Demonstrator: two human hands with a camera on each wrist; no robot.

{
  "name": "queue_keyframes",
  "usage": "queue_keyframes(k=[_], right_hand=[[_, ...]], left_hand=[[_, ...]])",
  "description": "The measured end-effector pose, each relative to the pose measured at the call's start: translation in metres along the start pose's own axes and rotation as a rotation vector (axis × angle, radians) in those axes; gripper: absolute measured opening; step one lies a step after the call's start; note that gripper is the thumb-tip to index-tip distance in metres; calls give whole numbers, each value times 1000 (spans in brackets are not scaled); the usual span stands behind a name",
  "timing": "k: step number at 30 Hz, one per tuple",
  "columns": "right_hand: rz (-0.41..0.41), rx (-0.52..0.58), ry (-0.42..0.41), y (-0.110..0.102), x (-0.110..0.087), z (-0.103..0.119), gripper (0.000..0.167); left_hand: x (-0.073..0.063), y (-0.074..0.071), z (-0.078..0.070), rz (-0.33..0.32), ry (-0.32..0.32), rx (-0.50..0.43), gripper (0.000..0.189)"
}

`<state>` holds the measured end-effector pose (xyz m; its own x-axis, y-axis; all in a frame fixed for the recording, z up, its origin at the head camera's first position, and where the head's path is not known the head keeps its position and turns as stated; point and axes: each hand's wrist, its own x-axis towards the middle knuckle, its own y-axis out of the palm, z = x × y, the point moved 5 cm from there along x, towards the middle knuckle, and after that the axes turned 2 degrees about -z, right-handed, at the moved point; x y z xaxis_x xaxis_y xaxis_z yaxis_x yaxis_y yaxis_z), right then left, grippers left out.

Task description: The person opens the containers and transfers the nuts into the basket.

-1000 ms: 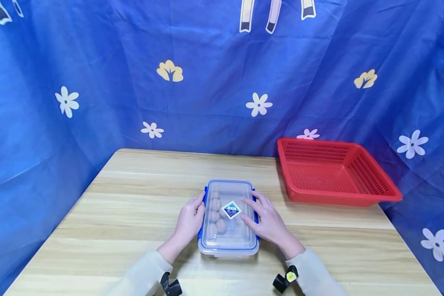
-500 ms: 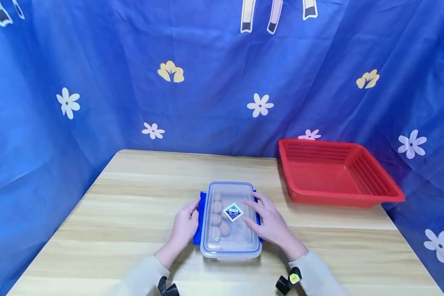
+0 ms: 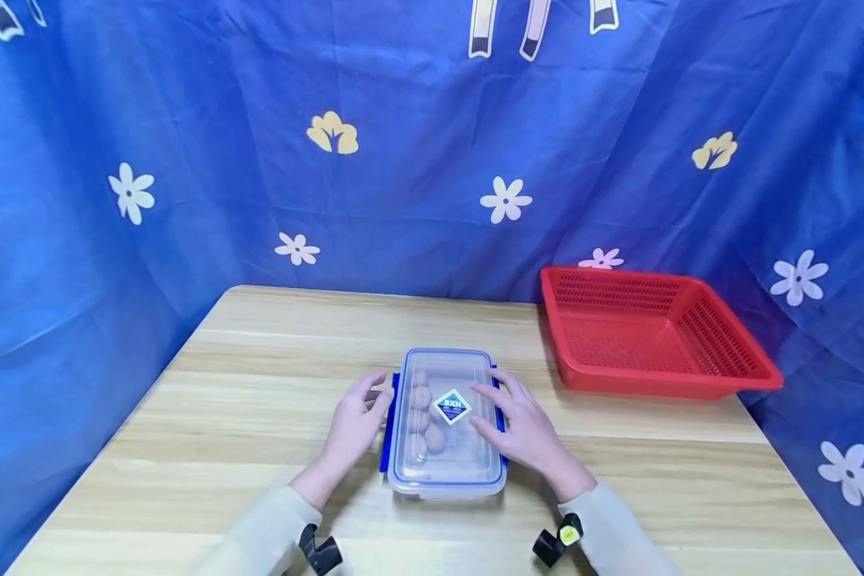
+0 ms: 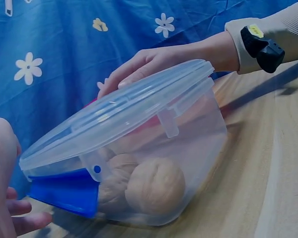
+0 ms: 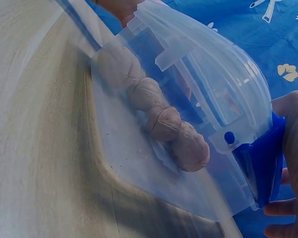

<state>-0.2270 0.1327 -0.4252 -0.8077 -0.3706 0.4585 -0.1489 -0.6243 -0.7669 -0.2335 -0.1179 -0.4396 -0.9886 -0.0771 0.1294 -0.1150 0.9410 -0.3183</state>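
Observation:
A clear plastic food container (image 3: 446, 468) with a blue-edged lid stands on the table. Several walnuts (image 4: 155, 186) show through its wall, mostly on the left side. The lid is on and carries a diamond-shaped sticker (image 3: 451, 406). On the container's left side the blue latch (image 4: 64, 191) sticks outward. My left hand (image 3: 354, 416) is just left of that latch, fingers loosely bent and holding nothing. My right hand (image 3: 522, 424) rests at the right side, spread fingers over the lid edge and beside the right blue latch (image 5: 265, 158). The right fingertips are partly hidden in the right wrist view.
A red perforated plastic basket (image 3: 662, 382) stands at the right rear of the wooden table (image 3: 274, 344). Behind the table hangs a blue patterned cloth (image 3: 403, 200). A black wrist camera (image 3: 558, 542) is strapped on each sleeve.
The left latch, close against the container a second ago, now sticks out. My left hand has come off it and shifted slightly left. The right hand stays at the right side.

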Motion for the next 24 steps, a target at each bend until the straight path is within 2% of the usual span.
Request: queue_keyframes(k=[6,13,24], right_hand=[[-2,-1,-12,-1,1,0,47],[-10,6,-11,0,1,0,46],[-26,35,18,-1,-1,0,46]], left_hand=[[0,-3,-7,2,12,10,43],[0,2,-20,1,107,103,46],[-2,13,-27,-5,136,61,46]])
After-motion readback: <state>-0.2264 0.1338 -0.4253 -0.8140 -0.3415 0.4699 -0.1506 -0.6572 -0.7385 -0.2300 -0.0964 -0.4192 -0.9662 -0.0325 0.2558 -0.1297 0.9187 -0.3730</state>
